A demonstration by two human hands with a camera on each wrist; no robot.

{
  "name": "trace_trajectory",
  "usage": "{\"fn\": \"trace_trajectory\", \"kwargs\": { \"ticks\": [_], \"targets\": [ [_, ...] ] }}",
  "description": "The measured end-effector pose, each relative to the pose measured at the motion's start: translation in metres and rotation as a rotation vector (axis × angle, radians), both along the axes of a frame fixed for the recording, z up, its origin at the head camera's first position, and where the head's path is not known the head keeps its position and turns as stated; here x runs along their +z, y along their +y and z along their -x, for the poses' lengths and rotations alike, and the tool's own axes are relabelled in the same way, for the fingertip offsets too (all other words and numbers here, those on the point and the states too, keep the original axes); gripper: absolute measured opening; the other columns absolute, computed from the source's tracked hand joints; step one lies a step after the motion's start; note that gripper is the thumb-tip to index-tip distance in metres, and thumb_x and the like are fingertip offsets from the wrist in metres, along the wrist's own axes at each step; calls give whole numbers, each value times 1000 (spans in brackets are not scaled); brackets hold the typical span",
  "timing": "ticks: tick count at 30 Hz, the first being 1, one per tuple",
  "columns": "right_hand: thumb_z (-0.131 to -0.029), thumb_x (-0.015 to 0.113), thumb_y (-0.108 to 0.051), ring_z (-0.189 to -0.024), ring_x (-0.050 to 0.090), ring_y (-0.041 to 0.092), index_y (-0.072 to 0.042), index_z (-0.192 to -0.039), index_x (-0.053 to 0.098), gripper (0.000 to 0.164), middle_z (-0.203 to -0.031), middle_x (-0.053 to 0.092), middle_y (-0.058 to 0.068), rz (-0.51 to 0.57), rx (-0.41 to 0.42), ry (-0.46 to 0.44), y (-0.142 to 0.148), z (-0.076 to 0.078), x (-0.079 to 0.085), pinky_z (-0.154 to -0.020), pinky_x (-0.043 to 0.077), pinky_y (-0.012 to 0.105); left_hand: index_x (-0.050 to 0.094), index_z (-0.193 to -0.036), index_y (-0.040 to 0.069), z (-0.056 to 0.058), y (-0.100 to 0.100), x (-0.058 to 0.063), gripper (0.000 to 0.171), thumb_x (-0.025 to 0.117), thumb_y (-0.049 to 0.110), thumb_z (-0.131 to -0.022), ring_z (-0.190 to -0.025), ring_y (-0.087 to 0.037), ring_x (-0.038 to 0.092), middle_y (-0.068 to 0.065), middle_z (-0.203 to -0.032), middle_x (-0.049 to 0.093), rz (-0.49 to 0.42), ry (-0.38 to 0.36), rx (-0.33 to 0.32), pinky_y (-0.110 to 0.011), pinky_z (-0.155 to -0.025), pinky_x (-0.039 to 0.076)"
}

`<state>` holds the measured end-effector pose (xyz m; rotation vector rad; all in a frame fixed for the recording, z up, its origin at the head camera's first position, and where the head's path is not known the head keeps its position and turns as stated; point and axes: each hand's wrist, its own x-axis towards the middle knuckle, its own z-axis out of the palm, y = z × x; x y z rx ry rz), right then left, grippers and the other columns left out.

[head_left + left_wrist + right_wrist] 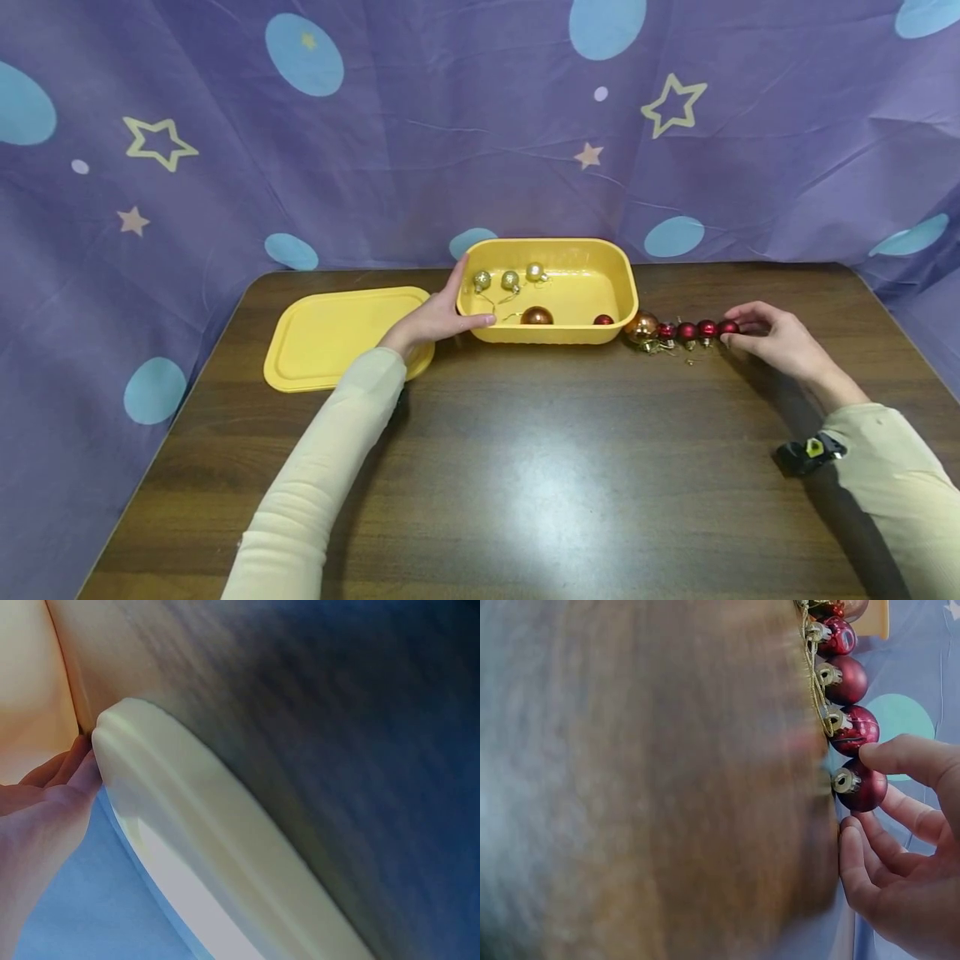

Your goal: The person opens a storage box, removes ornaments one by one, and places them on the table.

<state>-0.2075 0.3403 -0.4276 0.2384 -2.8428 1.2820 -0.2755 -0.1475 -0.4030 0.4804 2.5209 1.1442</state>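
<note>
My left hand (435, 317) holds the left end of an open yellow plastic container (555, 334), its thumb at the near corner of the rim and its fingers along the left side. Inside lie three small gold baubles, one gold bauble (510, 281) among them, a larger copper bauble (537, 316) and a small red bauble (603, 320). To the right of the container, a copper bauble (642, 327) and several red baubles (687, 332) form a row on the table. My right hand (780, 342) pinches the last red bauble (862, 785) at the row's right end between thumb and fingers.
A yellow lid (337, 337) lies flat on the brown wooden table (525, 467), left of the container and partly behind my left forearm. A purple curtain (450, 125) with stars and blue dots hangs behind the table's far edge. Gold hanging strings trail from the baubles.
</note>
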Motion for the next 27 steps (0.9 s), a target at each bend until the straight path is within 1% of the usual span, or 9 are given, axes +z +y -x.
{"fn": "trace_trajectory", "kwargs": {
  "ticks": [2, 3, 6, 8, 11, 15, 17, 22, 27],
  "targets": [
    [-87, 69, -3, -81, 52, -11, 10, -117, 56, 35, -104, 62, 26, -4, 1, -6, 1, 0, 0, -69, 42, 9, -16, -153, 31, 0, 0, 0, 113, 74, 40, -85, -116, -37, 51, -28, -149, 30, -4, -2, 2, -47, -101, 37],
    [-87, 69, -3, -81, 52, -11, 10, -117, 56, 36, -104, 63, 24, 0, 2, -9, 2, 0, 0, -69, 42, 9, -16, -153, 32, 0, 1, 1, 113, 74, 40, -85, -116, -37, 51, -28, -150, 30, -5, -3, 3, -47, -101, 37],
    [-87, 69, -3, -81, 53, -10, 10, -118, 55, 37, -99, 66, 5, 21, -3, -16, 5, 0, 0, -68, 43, 10, -16, -153, 33, -1, 1, 1, 113, 74, 41, -85, -122, -36, 47, -27, -152, 26, -4, -8, 6, -46, -104, 34],
    [-87, 69, -4, -81, 53, -10, 10, -118, 53, 37, -97, 63, -9, 43, -15, -18, 6, 1, 0, -67, 43, 11, -17, -153, 33, -1, 1, 2, 113, 73, 42, -85, -125, -37, 45, -27, -152, 25, 2, -9, 7, -46, -105, 33],
    [-88, 70, -7, -81, 55, -9, 7, -117, 53, 36, -93, 60, -19, 91, -45, -12, 6, 1, 2, -68, 43, 10, -17, -153, 32, -1, 1, 1, 113, 73, 42, -85, -125, -38, 45, -27, -152, 24, 11, -7, 7, -47, -105, 34],
    [-89, 69, -8, -84, 55, -8, 0, -115, 57, 29, -93, 60, -22, 163, -77, 16, 0, 2, 10, -71, 43, 8, -17, -153, 32, -1, 0, 1, 113, 73, 41, -85, -123, -40, 46, -27, -153, 23, 9, -3, 0, -48, -104, 35],
    [-90, 67, -7, -86, 55, -9, -1, -115, 58, 28, -95, 59, -23, 186, -76, 39, -5, 2, 15, -73, 42, 7, -17, -153, 32, -1, 0, 1, 113, 73, 41, -85, -122, -40, 47, -27, -153, 22, 4, -5, -1, -48, -103, 35],
    [-90, 67, -5, -89, 57, -9, 6, -117, 57, 31, -96, 59, -26, 207, -85, 81, -25, 3, 27, -76, 43, 7, -17, -153, 31, -2, 0, 1, 113, 74, 40, -85, -125, -40, 44, -27, -153, 21, 4, -4, 2, -48, -105, 33],
    [-90, 66, -4, -89, 58, -7, 6, -116, 58, 29, -96, 60, -23, 212, -89, 108, -42, 3, 36, -78, 43, 8, -16, -153, 31, -2, 1, 1, 113, 73, 41, -85, -126, -41, 43, -29, -151, 24, 11, 0, 9, -48, -106, 32]
  ]
}}
